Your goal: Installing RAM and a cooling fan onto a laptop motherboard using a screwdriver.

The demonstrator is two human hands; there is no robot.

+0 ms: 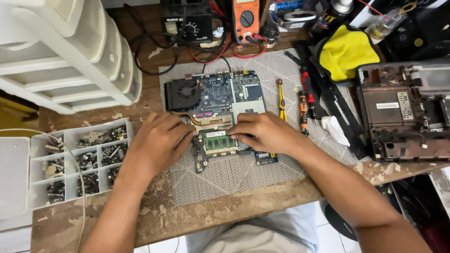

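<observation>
Memory module (220, 141), left hand (157, 143), right hand (265, 132) seemingly pressing edges

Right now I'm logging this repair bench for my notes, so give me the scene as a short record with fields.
Surface: worn wooden bench with a grey patterned mat
Main item: laptop motherboard with fan and copper heat pipe
Left hand: left hand at the left edge of the green memory module
Right hand: right hand at the module's right edge
Left side: compartment box of screws
Right side: screwdrivers, yellow cloth, opened laptop chassis
Back: orange multimeter
</observation>
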